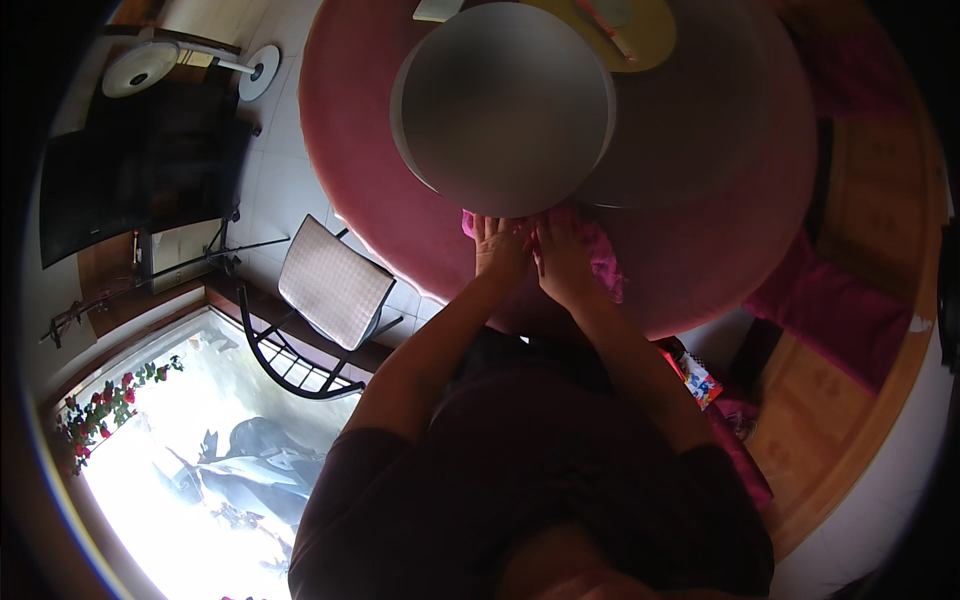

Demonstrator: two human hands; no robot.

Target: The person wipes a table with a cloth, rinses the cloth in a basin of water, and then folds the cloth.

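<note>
A bunched pink cloth (606, 259) lies at the near side of a round table (360, 187) with a pink-red cover. On its left part rests my left hand (501, 247), back up and fingers pointing away from me. Close beside it, my right hand (562, 255) lies over the middle of the cloth. Whether the fingers grip the cloth or only press on it, I cannot tell. Just beyond the fingertips is a large grey round shape (506, 109), blurred over its middle, with a pale rim showing at its sides. It hides what lies under it.
A yellow oval mat (652, 37) with a red thin item (604, 26) lies at the table's far side. To the left stand a metal-framed chair (337, 281) and a white fan (142, 69). A wooden bench (832, 405) with pink cushions (832, 307) curves along the right.
</note>
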